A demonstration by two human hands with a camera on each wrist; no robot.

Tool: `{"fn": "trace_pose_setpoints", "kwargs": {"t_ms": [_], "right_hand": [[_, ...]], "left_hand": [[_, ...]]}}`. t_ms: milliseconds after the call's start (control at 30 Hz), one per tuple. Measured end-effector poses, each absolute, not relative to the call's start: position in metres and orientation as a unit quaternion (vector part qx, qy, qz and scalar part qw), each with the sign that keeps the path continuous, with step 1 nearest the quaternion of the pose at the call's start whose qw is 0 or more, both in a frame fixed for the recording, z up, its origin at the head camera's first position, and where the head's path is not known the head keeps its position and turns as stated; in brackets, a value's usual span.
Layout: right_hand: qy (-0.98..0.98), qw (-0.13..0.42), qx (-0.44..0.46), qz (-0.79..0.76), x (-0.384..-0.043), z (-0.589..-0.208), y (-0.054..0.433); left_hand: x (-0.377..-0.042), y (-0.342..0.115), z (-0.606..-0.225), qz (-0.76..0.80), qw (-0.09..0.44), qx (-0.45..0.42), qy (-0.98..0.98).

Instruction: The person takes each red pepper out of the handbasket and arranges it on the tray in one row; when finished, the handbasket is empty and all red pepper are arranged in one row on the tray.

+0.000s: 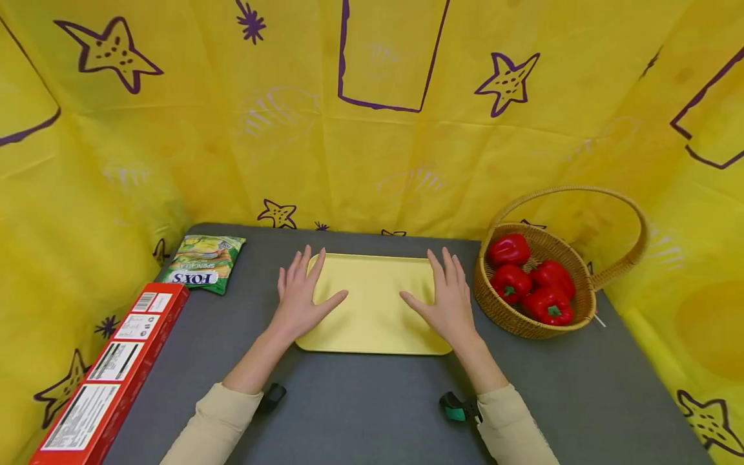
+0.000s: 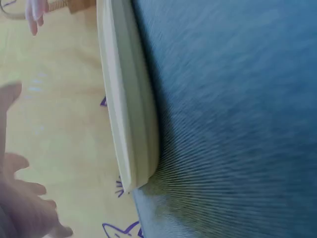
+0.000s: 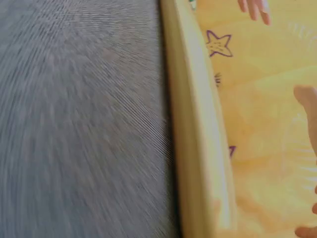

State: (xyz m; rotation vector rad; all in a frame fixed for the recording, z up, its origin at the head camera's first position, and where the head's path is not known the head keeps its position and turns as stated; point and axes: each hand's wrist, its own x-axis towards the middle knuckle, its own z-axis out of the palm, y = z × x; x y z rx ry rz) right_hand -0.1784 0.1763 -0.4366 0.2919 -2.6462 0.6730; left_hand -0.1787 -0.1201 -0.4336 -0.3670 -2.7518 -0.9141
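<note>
A pale yellow rectangular tray (image 1: 372, 303) lies on the grey table, its near edge toward me. My left hand (image 1: 302, 294) is over the tray's left end, fingers spread and thumb pointing inward, holding nothing. Over the right end is my right hand (image 1: 446, 298), also spread, with nothing in it. In the left wrist view the tray's side (image 2: 131, 109) shows near the left hand (image 2: 25, 198). The right wrist view has the tray's edge (image 3: 198, 129) beside the thumb (image 3: 308, 106). Whether either hand touches the tray, I cannot tell.
A wicker basket (image 1: 494, 309) with a tall handle holds several red bell peppers (image 1: 549, 305) at right. Toward the back left lies a green FOX'S Spring Tea packet (image 1: 206, 258). A long red box (image 1: 116, 368) runs along the left edge. Yellow patterned cloth (image 1: 372, 161) surrounds the table.
</note>
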Motion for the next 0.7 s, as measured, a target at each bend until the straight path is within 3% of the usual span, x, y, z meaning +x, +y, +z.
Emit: {"fn": "trace_pose_setpoints", "kwargs": {"t_ms": [167, 300, 500, 700], "right_hand": [[-0.908, 0.271, 0.144, 0.285, -0.173, -0.42, 0.2], [-0.896, 0.29, 0.144, 0.305, -0.17, -0.41, 0.224], [-0.906, 0.274, 0.115, 0.302, -0.17, -0.399, 0.266], [-0.933, 0.218, 0.089, 0.272, -0.169, -0.394, 0.301]], "left_hand": [[-0.166, -0.126, -0.436, -0.432, 0.119, -0.164, -0.879], [-0.156, -0.134, -0.441, -0.465, 0.109, -0.172, -0.862], [-0.147, -0.151, -0.447, -0.456, 0.031, -0.152, -0.876], [-0.143, -0.165, -0.454, -0.411, -0.056, -0.155, -0.897]]}}
